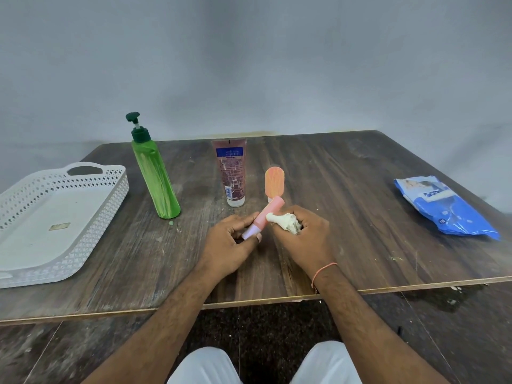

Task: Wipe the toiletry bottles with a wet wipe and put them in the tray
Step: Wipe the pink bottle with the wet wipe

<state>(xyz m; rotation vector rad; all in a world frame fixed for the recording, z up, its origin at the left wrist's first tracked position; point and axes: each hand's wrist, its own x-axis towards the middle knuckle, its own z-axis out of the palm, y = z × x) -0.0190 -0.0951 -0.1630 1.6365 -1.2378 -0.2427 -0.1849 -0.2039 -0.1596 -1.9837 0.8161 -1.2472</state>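
My left hand (227,245) holds a small pink tube (264,216) tilted up to the right, above the table's middle. My right hand (302,234) grips a crumpled white wet wipe (285,223) that touches the tube's side. Behind the hands stands an orange tube (274,181) on its cap. A brown-red tube (232,173) with a blue label stands to its left. Further left a green pump bottle (155,176) stands upright. The white lattice tray (41,217) lies at the table's left edge with no bottles in it.
A blue pack of wet wipes (446,209) lies at the right on the dark wooden table (346,217). A small green drop (171,223) sits by the pump bottle's base. The table's front edge runs just below my wrists.
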